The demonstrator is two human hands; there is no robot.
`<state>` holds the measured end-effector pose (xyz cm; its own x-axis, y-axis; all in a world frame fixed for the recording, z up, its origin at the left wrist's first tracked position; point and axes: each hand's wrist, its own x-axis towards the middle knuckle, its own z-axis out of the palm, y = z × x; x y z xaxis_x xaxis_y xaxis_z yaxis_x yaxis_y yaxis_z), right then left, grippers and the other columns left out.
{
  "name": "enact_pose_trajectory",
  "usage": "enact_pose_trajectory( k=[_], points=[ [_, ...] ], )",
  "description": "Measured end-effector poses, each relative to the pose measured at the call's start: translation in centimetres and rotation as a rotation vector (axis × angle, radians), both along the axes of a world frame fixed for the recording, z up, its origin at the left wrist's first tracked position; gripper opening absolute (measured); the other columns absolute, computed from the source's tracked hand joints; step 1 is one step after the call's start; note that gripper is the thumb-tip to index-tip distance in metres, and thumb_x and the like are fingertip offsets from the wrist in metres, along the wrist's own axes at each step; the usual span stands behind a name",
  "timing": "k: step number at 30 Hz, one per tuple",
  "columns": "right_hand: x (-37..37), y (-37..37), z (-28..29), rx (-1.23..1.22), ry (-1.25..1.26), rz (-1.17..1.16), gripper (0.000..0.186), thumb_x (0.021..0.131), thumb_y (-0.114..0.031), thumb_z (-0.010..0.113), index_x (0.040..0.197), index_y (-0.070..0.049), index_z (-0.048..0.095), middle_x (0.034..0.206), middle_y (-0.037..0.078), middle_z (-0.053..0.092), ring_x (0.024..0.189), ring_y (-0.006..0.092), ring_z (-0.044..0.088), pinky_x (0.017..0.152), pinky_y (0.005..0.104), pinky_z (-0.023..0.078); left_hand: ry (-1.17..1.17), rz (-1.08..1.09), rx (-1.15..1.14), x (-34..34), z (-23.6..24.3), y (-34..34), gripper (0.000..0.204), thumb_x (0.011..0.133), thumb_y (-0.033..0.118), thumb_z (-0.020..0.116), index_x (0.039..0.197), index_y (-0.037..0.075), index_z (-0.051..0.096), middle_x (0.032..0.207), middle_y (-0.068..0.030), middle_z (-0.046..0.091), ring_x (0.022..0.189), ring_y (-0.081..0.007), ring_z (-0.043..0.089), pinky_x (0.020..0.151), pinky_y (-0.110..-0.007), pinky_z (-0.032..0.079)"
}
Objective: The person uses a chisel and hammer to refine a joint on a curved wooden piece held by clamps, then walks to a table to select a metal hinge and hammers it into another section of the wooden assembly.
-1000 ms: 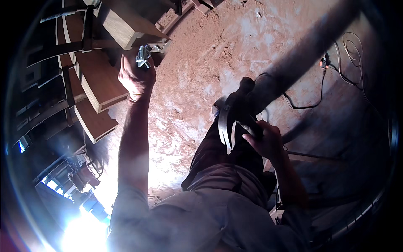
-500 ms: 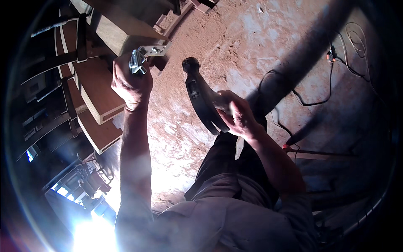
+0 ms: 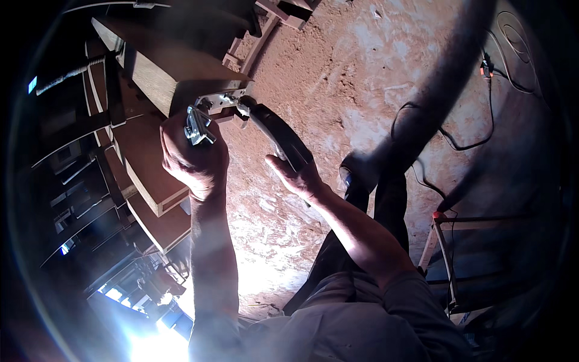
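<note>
My left hand point(image 3: 184, 157) is closed on a shiny metal hinge point(image 3: 199, 123) at the end of a wooden board point(image 3: 148, 75). The hinge's perforated plate point(image 3: 214, 102) lies along that board's end edge. My right hand point(image 3: 297, 175) grips a dark claw hammer point(image 3: 277, 131), whose striking face is at the plate's right end, beside a small metal fitting. I cannot tell whether they touch. Much of the hammer's handle is hidden by my hand.
More stacked boards point(image 3: 154, 169) and dark racks run down the left. Wood offcuts point(image 3: 270, 27) lie at the top. Cables point(image 3: 494, 108), a red-tipped frame point(image 3: 446, 247) and my legs are on the right over the dusty floor point(image 3: 356, 72). Bright light glares at lower left.
The hammer has swung up and left from near my legs to the hinge plate. My left hand, the hinge and the board appear lower in the picture.
</note>
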<state>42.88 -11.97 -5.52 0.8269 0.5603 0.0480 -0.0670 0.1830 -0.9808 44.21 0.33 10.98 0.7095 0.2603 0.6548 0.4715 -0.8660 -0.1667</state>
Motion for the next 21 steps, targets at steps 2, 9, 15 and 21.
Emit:
enact_pose_trajectory(
  k=[2,9,15,21],
  points=[
    [-0.5,0.4,-0.2,0.017,0.09,0.019,0.027,0.084,-0.024,0.075,0.096,-0.003,0.062,0.067,0.01,0.065,0.058,0.0164,0.062,0.054,0.0317,0.049,0.006,-0.009,0.035,0.0,-0.2,0.1,0.029,0.078,0.018,0.077,0.092,0.006,0.056,0.078,-0.0097,0.062,0.063,-0.0272,0.065,0.055,-0.034,0.053],
    [-1.8,1.6,-0.3,0.016,0.253,0.051,0.033,0.084,-0.025,0.075,0.105,-0.003,0.062,0.079,0.006,0.058,0.067,0.0154,0.054,0.059,0.0315,0.048,-0.033,-0.014,-0.022,0.1,-0.2,0.1,0.027,0.076,0.012,0.075,0.096,0.006,0.058,0.08,-0.0086,0.062,0.066,-0.0251,0.064,0.058,-0.033,0.053],
    [-0.8,1.2,-0.1,-0.06,0.258,0.139,0.033,0.083,-0.021,0.076,0.105,-0.003,0.061,0.081,0.008,0.061,0.069,0.0171,0.058,0.059,0.0326,0.049,-0.329,-0.137,-0.35,-1.3,-0.7,0.5,0.026,0.085,0.0,0.068,0.106,-0.001,0.052,0.095,-0.0097,0.065,0.077,-0.0153,0.063,0.068,-0.027,0.051],
    [-0.1,0.8,-0.1,0.001,0.065,0.002,0.031,0.087,-0.028,0.072,0.102,-0.002,0.064,0.069,0.011,0.067,0.063,0.0146,0.065,0.054,0.0318,0.049,-0.51,0.083,-0.81,-2.5,-2.7,-1.2,0.06,0.084,0.001,0.07,0.137,-0.004,0.043,0.079,0.0015,0.056,0.067,-0.0033,0.048,0.063,-0.015,0.04]
  ],
)
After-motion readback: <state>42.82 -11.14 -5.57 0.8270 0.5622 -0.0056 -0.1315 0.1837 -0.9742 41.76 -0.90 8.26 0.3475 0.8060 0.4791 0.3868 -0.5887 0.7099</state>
